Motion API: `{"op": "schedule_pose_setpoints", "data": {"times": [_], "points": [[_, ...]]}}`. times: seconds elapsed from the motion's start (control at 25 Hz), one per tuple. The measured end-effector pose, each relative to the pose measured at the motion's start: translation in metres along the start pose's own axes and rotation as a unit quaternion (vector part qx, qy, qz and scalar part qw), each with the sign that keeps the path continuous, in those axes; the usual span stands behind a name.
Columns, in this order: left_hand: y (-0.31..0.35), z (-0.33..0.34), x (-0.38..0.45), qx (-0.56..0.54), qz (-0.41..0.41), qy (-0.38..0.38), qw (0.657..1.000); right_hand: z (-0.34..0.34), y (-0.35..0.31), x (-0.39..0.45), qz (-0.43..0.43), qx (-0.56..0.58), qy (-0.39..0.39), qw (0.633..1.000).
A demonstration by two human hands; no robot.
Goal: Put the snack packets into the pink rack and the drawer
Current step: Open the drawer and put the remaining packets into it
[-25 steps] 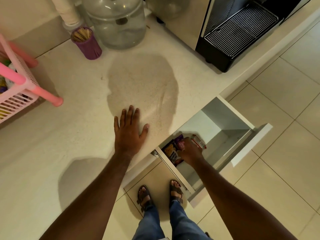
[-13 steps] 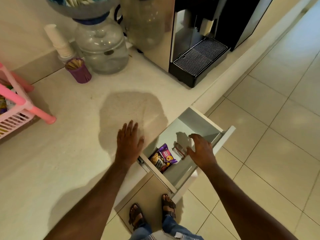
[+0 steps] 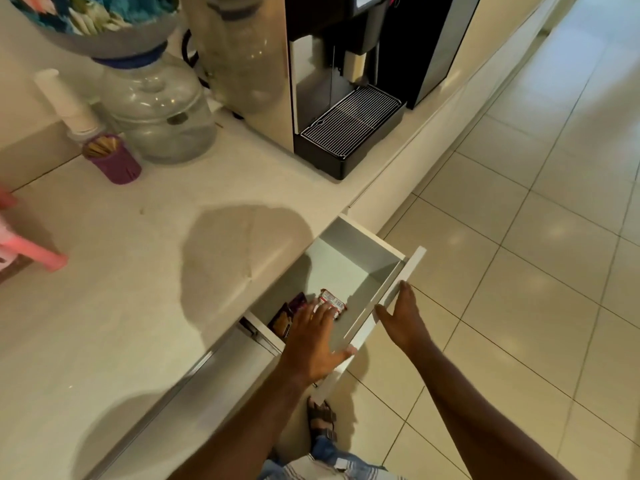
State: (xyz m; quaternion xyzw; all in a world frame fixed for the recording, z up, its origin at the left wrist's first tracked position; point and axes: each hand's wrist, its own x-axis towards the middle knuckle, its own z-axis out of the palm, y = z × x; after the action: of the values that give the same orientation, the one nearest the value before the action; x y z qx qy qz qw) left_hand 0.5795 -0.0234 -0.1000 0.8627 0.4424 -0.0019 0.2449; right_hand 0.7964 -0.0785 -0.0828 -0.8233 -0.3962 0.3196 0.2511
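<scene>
The white drawer (image 3: pixel 367 258) under the counter stands partly open. Inside it lie a red-and-white snack packet (image 3: pixel 330 301) and a dark purple-and-yellow packet (image 3: pixel 287 317). My left hand (image 3: pixel 313 341) hovers over the drawer's near end with fingers spread, its thumb at the front panel, partly covering the packets. My right hand (image 3: pixel 403 318) lies flat against the outside of the drawer front (image 3: pixel 405 275), fingers straight. Only a corner of the pink rack (image 3: pixel 24 249) shows at the left edge.
On the pale counter (image 3: pixel 138 271) stand a purple cup of sticks (image 3: pixel 114 161), a clear water jar (image 3: pixel 162 119), a stack of paper cups (image 3: pixel 64 102) and a black coffee machine (image 3: pixel 349 98). Beige tiled floor (image 3: pixel 519 254) lies right. My sandalled foot (image 3: pixel 322 420) is below the drawer.
My left hand left the counter and moved over the drawer. My right hand came out of the drawer to its front panel. The drawer has slid further in.
</scene>
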Motion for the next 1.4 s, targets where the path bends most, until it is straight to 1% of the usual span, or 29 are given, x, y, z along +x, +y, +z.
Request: {"op": "schedule_pose_setpoints", "data": {"times": [0.12, 0.2, 0.32, 0.44, 0.64, 0.84, 1.04, 1.2, 1.32, 1.4], "points": [[0.006, 0.009, -0.004, 0.0, -0.003, -0.021, 1.0, 0.007, 0.004, -0.003, -0.004, 0.006, -0.006, 1.0], [0.01, 0.009, -0.004, -0.006, -0.007, -0.01, 1.0, 0.008, 0.006, -0.003, 0.004, 0.009, -0.005, 1.0], [0.016, 0.009, -0.003, 0.003, 0.018, 0.011, 1.0, 0.008, 0.007, 0.003, 0.009, 0.003, -0.014, 1.0], [0.009, 0.006, -0.002, 0.0, -0.009, 0.026, 1.0, 0.008, 0.006, 0.009, 0.005, 0.004, -0.028, 1.0], [-0.009, -0.007, 0.005, 0.053, -0.025, 0.046, 0.997, 0.015, -0.021, 0.027, 0.013, 0.035, -0.05, 0.998], [-0.032, -0.025, 0.015, 0.051, -0.054, 0.052, 0.996, 0.023, -0.058, 0.049, 0.031, 0.066, -0.073, 0.995], [-0.062, -0.042, 0.016, 0.066, -0.076, 0.069, 0.992, 0.026, -0.089, 0.068, 0.038, 0.112, -0.116, 0.986], [-0.084, -0.056, 0.013, 0.072, -0.093, 0.093, 0.989, 0.034, -0.115, 0.076, 0.037, 0.17, -0.145, 0.974], [-0.099, -0.066, 0.011, 0.09, -0.107, 0.095, 0.986, 0.046, -0.133, 0.078, 0.063, 0.264, -0.162, 0.949], [-0.107, -0.072, 0.01, 0.1, -0.117, 0.095, 0.984, 0.053, -0.143, 0.08, 0.075, 0.301, -0.169, 0.935]]}}
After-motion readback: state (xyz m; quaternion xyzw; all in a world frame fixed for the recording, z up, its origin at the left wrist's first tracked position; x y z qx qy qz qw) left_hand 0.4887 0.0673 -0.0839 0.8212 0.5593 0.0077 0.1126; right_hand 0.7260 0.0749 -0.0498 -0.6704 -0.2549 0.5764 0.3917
